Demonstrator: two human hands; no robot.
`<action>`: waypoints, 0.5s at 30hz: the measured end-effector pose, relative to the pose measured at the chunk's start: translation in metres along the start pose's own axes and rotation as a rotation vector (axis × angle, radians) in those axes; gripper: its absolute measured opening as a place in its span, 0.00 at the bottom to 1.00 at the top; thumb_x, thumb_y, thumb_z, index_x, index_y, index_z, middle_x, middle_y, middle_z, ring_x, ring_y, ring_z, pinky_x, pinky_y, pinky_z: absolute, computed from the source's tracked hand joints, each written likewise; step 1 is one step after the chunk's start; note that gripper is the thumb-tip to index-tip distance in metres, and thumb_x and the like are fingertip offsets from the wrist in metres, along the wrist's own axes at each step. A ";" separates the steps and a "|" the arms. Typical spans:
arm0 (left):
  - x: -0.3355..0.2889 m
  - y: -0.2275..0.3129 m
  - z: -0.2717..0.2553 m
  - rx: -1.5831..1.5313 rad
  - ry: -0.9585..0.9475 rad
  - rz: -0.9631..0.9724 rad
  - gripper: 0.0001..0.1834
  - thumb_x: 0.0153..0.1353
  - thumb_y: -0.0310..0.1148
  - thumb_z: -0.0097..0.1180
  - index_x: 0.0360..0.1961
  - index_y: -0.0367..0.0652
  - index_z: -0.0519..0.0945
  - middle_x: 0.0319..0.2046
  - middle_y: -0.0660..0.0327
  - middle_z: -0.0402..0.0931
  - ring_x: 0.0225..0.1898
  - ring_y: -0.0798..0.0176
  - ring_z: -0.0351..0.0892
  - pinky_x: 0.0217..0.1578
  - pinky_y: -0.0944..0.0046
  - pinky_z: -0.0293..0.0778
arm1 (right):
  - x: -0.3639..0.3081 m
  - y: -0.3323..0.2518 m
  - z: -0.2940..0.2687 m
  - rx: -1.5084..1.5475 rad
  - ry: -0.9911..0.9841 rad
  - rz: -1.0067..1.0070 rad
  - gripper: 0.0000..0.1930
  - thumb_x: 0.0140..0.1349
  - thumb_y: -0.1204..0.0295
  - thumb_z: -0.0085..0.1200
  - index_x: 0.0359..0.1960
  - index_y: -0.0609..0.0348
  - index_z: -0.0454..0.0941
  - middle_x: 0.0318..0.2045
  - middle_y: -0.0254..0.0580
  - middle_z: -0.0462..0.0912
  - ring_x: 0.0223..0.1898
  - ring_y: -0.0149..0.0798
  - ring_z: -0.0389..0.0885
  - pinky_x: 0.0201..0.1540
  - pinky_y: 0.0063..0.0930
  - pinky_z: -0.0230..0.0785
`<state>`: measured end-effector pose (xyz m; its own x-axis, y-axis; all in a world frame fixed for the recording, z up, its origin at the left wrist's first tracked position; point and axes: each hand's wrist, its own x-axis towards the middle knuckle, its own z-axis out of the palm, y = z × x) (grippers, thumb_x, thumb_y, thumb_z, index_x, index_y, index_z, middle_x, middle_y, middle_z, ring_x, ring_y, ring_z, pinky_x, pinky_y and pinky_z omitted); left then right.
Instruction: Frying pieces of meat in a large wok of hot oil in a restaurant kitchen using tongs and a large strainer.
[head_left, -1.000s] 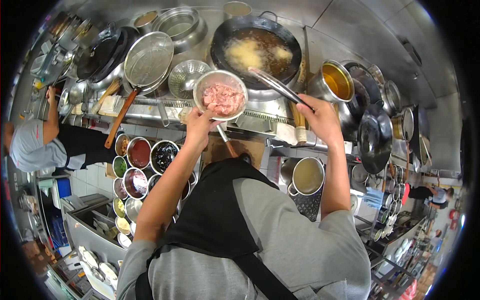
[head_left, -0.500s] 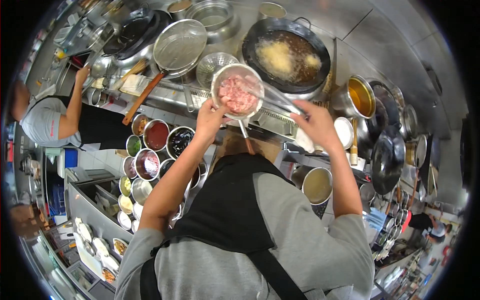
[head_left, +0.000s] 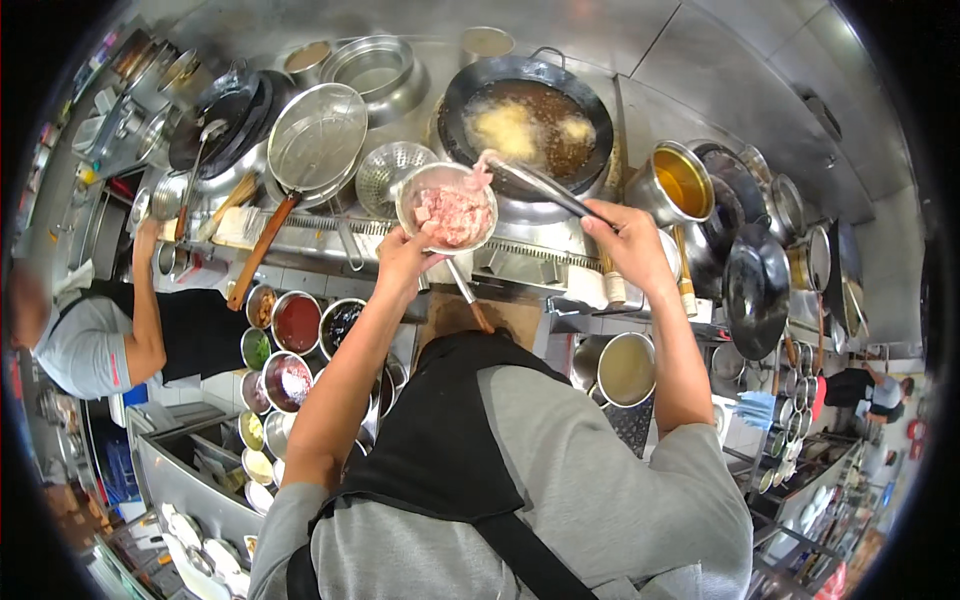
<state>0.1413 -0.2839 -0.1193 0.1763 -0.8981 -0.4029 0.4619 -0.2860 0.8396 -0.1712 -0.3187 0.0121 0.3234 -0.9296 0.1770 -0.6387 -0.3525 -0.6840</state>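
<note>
Left hand [head_left: 402,262] grips bowl [head_left: 432,174] of raw meat [head_left: 455,218] at near-left rim; right hand [head_left: 632,247], nearer wok [head_left: 453,124], holds tongs [head_left: 545,184], long axis slanting forward-left, pinching one piece [head_left: 483,168] at bowl's far-right rim, wok just beyond.

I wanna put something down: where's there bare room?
Bare steel shows right of the wok, behind the amber-filled pot, plus a patch between wok and wide steel pot. Crowded: by the sauces and dark woks.
</note>
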 end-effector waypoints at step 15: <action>-0.058 0.020 -0.035 -0.074 -0.017 -0.059 0.14 0.61 0.30 0.57 0.46 0.38 0.73 0.40 0.58 0.79 0.39 0.65 0.81 0.38 0.66 0.81 | 0.094 0.094 0.032 -0.415 0.296 0.330 0.21 0.63 0.54 0.50 0.45 0.59 0.77 0.40 0.59 0.82 0.45 0.57 0.80 0.49 0.48 0.71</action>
<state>0.1710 -0.2262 -0.0915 0.1323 -0.8862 -0.4440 0.5338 -0.3137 0.7853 -0.1788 -0.4358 -0.0583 -0.1076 -0.9666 0.2328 -0.9103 0.0017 -0.4139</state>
